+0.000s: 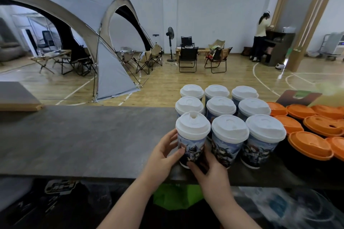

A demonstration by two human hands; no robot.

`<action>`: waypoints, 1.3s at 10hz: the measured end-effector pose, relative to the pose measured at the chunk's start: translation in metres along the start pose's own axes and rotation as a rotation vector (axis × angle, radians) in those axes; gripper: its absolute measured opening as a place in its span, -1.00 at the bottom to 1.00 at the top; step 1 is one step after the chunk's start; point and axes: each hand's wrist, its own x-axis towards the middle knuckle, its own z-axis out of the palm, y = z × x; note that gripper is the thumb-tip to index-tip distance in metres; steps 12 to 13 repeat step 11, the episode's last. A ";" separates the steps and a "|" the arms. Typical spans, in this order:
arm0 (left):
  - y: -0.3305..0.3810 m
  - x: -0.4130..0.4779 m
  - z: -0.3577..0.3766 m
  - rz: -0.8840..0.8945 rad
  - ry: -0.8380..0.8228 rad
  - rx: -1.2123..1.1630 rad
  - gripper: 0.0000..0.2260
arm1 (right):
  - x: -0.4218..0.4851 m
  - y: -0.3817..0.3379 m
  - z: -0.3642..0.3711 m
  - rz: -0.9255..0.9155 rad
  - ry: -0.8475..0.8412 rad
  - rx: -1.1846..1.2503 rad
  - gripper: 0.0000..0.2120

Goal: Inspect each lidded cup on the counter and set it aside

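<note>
- Nine lidded cups (221, 106) stand on the dark counter (83, 135), packed in three rows of three. All have white lids and printed sleeves.
- To their right lies a cluster of orange lids (310, 145). I count at least seven, but the picture's edge cuts the group off.
- Two hands are in view, and both are on the same cup.
- The held cup (191, 145) is the front-left one of the block, nearest the person and close to the counter's near edge.
- The left hand (163, 151) wraps its left side with curled fingers, thumb across the front of the sleeve.
- The right hand (212, 171) grips low on its right side, thumb near the base.
- The cup's long axis runs up and down, near enough upright. The sip opening (193, 116) in its lid is on the far side, pointing away from the person.
- I cannot tell whether its base is resting on the counter or just off it.
- The front-middle cup (228, 135) stands just beside it, and the right hand's fingers go into the narrow space between the two.
- Left of the held cup there is bare counter.
- Beyond the counter there is a grey dome tent (74, 5), folding chairs (188, 57), a standing fan (170, 33), and a person (261, 31) at a far stand with their back turned.
</note>
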 end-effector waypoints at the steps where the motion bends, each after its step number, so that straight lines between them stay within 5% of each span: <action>1: -0.003 -0.002 0.005 0.005 0.017 -0.013 -0.38 | 0.002 0.001 -0.004 -0.026 -0.021 -0.050 -0.43; 3: -0.007 -0.001 0.012 0.002 0.071 -0.044 -0.36 | 0.005 0.000 -0.007 -0.079 -0.006 -0.084 -0.56; 8: -0.017 -0.002 0.013 -0.036 0.078 -0.041 -0.41 | 0.001 0.003 -0.001 -0.112 0.069 -0.150 -0.53; 13: 0.000 -0.012 0.006 -0.082 0.130 -0.102 -0.37 | -0.031 -0.010 -0.016 0.093 0.138 0.138 -0.57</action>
